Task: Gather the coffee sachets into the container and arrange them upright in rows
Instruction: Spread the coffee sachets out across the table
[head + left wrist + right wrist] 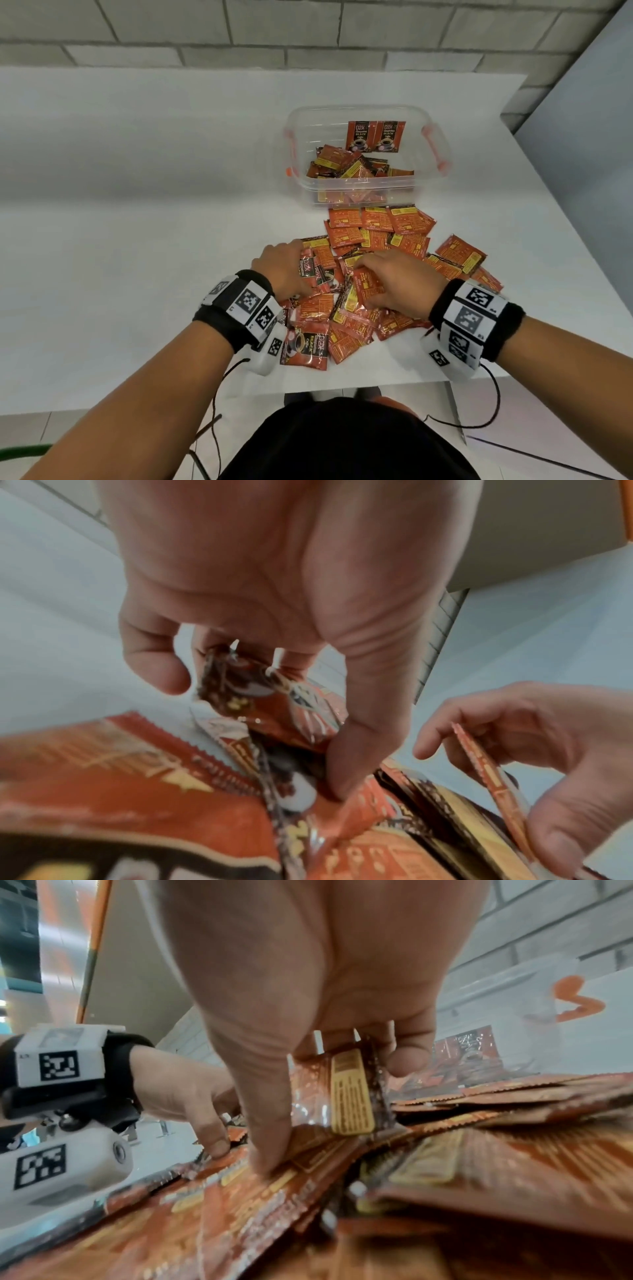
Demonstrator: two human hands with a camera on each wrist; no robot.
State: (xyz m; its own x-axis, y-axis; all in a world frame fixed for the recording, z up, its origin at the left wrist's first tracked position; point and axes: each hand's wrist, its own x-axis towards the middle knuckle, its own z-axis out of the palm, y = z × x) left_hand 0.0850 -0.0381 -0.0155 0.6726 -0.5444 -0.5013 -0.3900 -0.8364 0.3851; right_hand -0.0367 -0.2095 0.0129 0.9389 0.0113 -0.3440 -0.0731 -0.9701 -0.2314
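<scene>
Red-and-gold foil fills both grips. The right hand (pixel 397 281) pinches one coffee sachet (pixel 368 286) between thumb and curled fingers, lifting it on edge above the loose pile (pixel 376 246). At its nine o'clock the left hand (pixel 284 270) curls over another sachet (pixel 260 693), fingers hooked on its far edge and thumb pressed down among the packets. The pile sprawls over the white table (pixel 137 205) around both hands. At twelve o'clock from the hands, touching the heap's far edge, sits the clear plastic container (pixel 432 186): two sachets (pixel 375 136) stand upright against its far wall, while others lie jumbled on its floor.
</scene>
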